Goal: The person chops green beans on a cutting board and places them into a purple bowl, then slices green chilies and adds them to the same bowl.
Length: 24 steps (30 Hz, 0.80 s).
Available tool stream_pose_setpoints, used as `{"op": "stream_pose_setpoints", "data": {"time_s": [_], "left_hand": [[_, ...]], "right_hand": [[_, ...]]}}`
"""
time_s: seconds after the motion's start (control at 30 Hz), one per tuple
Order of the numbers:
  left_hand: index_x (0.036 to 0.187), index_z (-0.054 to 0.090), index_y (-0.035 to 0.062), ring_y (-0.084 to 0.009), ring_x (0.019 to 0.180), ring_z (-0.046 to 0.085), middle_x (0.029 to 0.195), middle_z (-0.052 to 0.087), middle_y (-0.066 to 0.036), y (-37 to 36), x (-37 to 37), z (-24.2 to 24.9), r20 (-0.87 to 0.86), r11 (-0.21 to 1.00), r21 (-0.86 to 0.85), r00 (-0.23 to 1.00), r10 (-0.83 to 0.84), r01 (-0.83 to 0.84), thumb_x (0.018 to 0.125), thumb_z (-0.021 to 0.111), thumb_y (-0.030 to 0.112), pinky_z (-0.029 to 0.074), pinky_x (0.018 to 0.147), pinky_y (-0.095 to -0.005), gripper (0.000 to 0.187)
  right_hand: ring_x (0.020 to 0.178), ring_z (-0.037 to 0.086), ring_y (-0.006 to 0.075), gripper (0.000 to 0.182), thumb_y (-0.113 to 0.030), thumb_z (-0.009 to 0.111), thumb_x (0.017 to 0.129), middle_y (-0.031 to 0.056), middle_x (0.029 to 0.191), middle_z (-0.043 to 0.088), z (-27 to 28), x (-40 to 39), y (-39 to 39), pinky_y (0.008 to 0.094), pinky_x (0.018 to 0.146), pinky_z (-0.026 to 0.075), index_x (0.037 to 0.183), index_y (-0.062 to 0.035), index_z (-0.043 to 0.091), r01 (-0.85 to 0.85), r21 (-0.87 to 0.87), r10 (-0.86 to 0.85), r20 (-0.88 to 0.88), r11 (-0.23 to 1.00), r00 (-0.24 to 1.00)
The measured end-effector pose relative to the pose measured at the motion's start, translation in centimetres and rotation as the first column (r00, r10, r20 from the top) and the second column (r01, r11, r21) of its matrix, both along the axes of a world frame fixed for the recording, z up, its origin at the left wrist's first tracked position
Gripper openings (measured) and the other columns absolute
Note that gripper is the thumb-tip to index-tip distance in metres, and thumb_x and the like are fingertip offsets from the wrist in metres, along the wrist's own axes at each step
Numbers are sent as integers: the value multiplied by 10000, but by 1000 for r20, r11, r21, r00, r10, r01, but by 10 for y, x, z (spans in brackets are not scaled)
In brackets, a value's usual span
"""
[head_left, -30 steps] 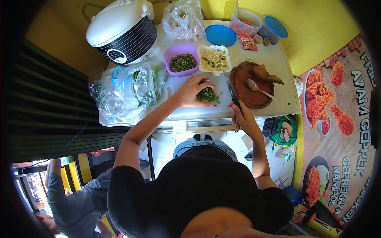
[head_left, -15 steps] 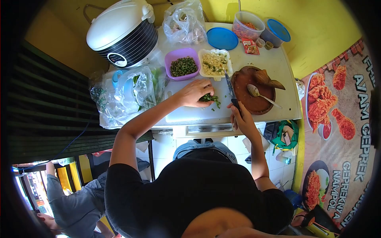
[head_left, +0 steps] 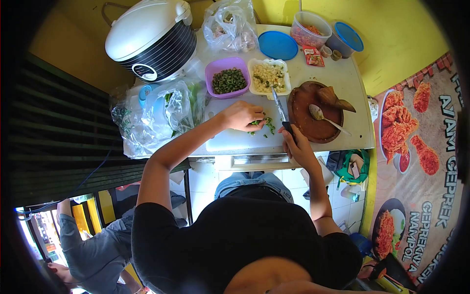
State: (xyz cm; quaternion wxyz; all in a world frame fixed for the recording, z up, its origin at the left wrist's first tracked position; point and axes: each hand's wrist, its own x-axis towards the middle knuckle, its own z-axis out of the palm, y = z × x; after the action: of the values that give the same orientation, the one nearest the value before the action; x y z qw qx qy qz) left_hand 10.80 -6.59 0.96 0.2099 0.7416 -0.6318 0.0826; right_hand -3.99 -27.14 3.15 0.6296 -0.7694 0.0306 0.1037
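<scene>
My left hand (head_left: 242,116) is closed, fingers curled down round some chopped green vegetable (head_left: 268,126) on the white cutting board (head_left: 227,139). My right hand (head_left: 297,144) grips the black handle of a knife (head_left: 280,106). The blade points away from me, its tip near a white tray (head_left: 285,87) of chopped pale pieces. Left of that tray sits a purple container (head_left: 209,77) of chopped green pieces. At the right, a brown stone mortar (head_left: 313,132) holds a pestle (head_left: 336,99) and a metal spoon (head_left: 317,112).
A rice cooker (head_left: 147,36) stands back left, with plastic bags (head_left: 171,110) in front. At the back are a blue lid (head_left: 278,45), a tub of red food (head_left: 310,29), a blue-lidded tub (head_left: 346,38) and a red sachet (head_left: 313,56). Another person (head_left: 95,255) is lower left.
My left hand has shifted slightly left, and more of the chopped green pieces show, spread on the board. My right hand still holds the knife in nearly the same place.
</scene>
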Motion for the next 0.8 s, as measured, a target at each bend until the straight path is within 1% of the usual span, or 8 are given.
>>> {"op": "stream_pose_setpoints", "data": {"time_s": [0.07, 0.4, 0.5, 0.57, 0.6, 0.7, 0.77, 0.8], "left_hand": [[688, 588, 94, -229, 532, 548, 662, 507, -40, 1, 0, 0, -21, 1000, -16, 1000, 4, -4, 800, 629, 219, 444, 471, -356, 173], [606, 558, 92, -233, 468, 514, 587, 474, -44, 1, 3, 2, -9, 994, -80, 997, 73, -73, 811, 625, 221, 410, 429, -356, 251], [583, 547, 88, -233, 461, 504, 570, 461, -51, 3, 5, 23, -15, 986, -105, 992, 127, -128, 808, 623, 200, 405, 422, -353, 262], [578, 541, 75, -232, 457, 497, 553, 449, -57, 6, 9, 42, -39, 961, -216, 985, 170, -174, 805, 618, 161, 403, 418, -352, 254], [578, 541, 75, -232, 457, 497, 553, 449, -57, 8, 13, 51, -36, 959, -217, 984, 176, -180, 805, 618, 161, 403, 418, -352, 254], [631, 580, 52, -242, 482, 521, 586, 506, -70, 19, 36, 64, -62, 917, -283, 960, 274, -280, 809, 616, 132, 423, 438, -351, 198], [647, 596, 50, -254, 491, 529, 607, 525, -77, 23, 52, 72, -64, 886, -322, 941, 332, -334, 815, 618, 137, 430, 447, -354, 191], [664, 612, 48, -266, 499, 538, 629, 543, -84, 26, 59, 75, -68, 854, -359, 923, 379, -377, 822, 620, 143, 438, 456, -357, 184]], "right_hand": [[456, 431, 42, 273, -305, 419, 1003, -3, 588, 473, 2, 1, 2, 193, 421, 349, 1061, -67, 539, -24, 4, 24, 26, 1000, 999], [457, 431, 44, 264, -294, 420, 1003, -7, 587, 475, 5, 9, 5, 195, 424, 353, 1050, -67, 546, -35, -19, 36, 30, 999, 999], [459, 431, 43, 253, -283, 424, 1001, -7, 588, 474, 5, 12, 6, 194, 423, 351, 1046, -65, 544, -45, -25, 46, 61, 999, 997], [461, 431, 40, 241, -274, 428, 999, -5, 588, 473, 13, 14, 7, 191, 424, 350, 1041, -66, 543, -46, -33, 46, 22, 998, 999], [461, 431, 40, 241, -274, 428, 999, -5, 588, 473, 15, 16, 8, 191, 424, 350, 1041, -66, 543, -52, -33, 53, 25, 998, 998], [461, 429, 39, 235, -271, 429, 1000, -7, 593, 474, 16, 21, 9, 189, 424, 348, 1042, -68, 541, -70, -24, 71, 35, 997, 997], [483, 454, 81, 300, -321, 447, 988, 17, 590, 499, 16, 25, 9, 229, 470, 365, 1037, -48, 562, -55, -47, 57, 55, 997, 997], [483, 454, 81, 300, -321, 447, 988, 17, 590, 499, 16, 28, 10, 229, 470, 365, 1037, -48, 562, -62, -46, 64, 55, 997, 996]]}}
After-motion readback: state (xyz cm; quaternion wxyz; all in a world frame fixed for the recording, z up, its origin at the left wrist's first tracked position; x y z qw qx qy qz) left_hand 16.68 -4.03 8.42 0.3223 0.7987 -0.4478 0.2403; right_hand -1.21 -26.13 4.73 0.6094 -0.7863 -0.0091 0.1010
